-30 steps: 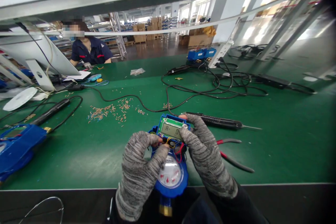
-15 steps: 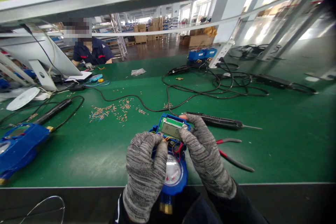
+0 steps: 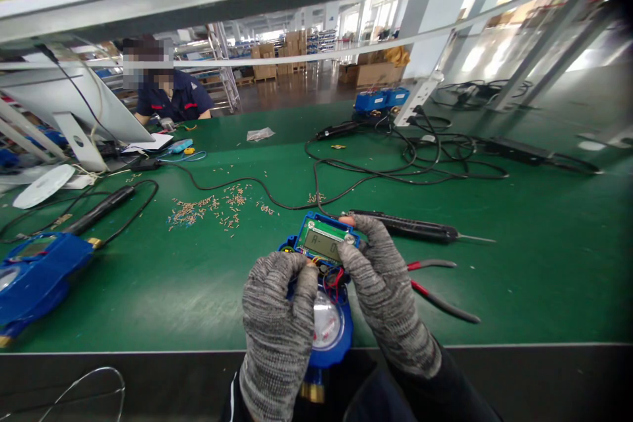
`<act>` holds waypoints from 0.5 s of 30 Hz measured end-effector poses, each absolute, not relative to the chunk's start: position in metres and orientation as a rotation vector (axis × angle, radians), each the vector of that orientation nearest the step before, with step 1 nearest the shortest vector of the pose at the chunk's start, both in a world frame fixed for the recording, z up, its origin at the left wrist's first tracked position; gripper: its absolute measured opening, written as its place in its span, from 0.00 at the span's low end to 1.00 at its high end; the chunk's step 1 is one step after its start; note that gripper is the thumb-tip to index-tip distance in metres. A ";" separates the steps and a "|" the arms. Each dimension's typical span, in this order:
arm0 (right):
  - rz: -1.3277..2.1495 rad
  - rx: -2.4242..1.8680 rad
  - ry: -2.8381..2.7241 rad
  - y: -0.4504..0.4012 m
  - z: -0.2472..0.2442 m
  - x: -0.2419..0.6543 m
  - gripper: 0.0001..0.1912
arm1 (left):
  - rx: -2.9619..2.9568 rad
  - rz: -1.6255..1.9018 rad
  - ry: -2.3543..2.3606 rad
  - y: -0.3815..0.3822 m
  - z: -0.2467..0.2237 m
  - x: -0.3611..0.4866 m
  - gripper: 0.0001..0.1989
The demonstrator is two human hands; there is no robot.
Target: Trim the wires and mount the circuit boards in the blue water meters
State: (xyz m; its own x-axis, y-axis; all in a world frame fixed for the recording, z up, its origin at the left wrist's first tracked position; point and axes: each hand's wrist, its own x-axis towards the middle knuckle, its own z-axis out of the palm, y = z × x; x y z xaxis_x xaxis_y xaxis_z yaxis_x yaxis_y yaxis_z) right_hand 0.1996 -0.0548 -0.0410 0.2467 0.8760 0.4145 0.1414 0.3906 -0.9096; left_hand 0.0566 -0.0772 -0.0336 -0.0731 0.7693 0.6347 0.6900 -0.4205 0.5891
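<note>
While my right grip (image 3: 388, 290) clasps the housing (image 3: 310, 215), my left grip (image 3: 279, 313) pinches at the yellow wires (image 3: 317, 262)

Although knitted gloves (image 3: 270, 343) cover most of both hands, the left contact can be read: thumb and forefinger pressed together at the yellow wires, the exact strand between them hidden. On the right, thumb and fingers stand apart by the thickness of the housing; the thumb lies on the front, over the right end of the display (image 3: 320, 245), with one bare fingertip at the upper edge. Contact behind is not visible.

The blue meter (image 3: 341, 343) is between and below both grips, at the near side of the table (image 3: 544, 264); whether it bears on the table I cannot tell.

Containers: the housing, uncovered in front, holds a green circuit board (image 3: 326, 229) with the display, its reading partly covered by my thumb. Red wires (image 3: 334, 282) hang loosely just below it, above the round dial (image 3: 328, 322). Well across the table lies a clear bag (image 3: 260, 134), contents too small to tell.

Near my right grip lie a black tool (image 3: 415, 228) with a thin metal shaft and red-and-grey pliers (image 3: 442, 303). Small loose pieces (image 3: 185, 212) are scattered beyond my left grip; a second blue meter (image 3: 44, 277) lies far left.
</note>
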 end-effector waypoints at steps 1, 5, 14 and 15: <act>0.657 -1.074 -1.240 -0.055 -0.041 0.200 0.13 | 2.093 1.530 1.643 -0.078 -0.033 0.056 0.03; 0.632 -1.075 -1.258 -0.055 -0.043 0.199 0.14 | 2.217 1.562 1.685 -0.078 -0.032 0.057 0.04; 0.566 -1.080 -1.293 -0.056 -0.045 0.194 0.14 | 2.176 1.528 1.778 -0.074 -0.032 0.058 0.06; 0.559 -1.079 -1.296 -0.057 -0.045 0.194 0.14 | 2.148 1.525 1.765 -0.075 -0.031 0.058 0.06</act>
State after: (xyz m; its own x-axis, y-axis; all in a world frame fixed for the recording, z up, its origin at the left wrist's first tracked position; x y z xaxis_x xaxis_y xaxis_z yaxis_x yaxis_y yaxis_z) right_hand 0.1941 -0.0567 -0.0447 0.2401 0.8416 0.4838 0.2253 0.4365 -0.8710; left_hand 0.0580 -0.0749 -0.0311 -0.0820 0.7399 0.6677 0.7678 -0.3802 0.5157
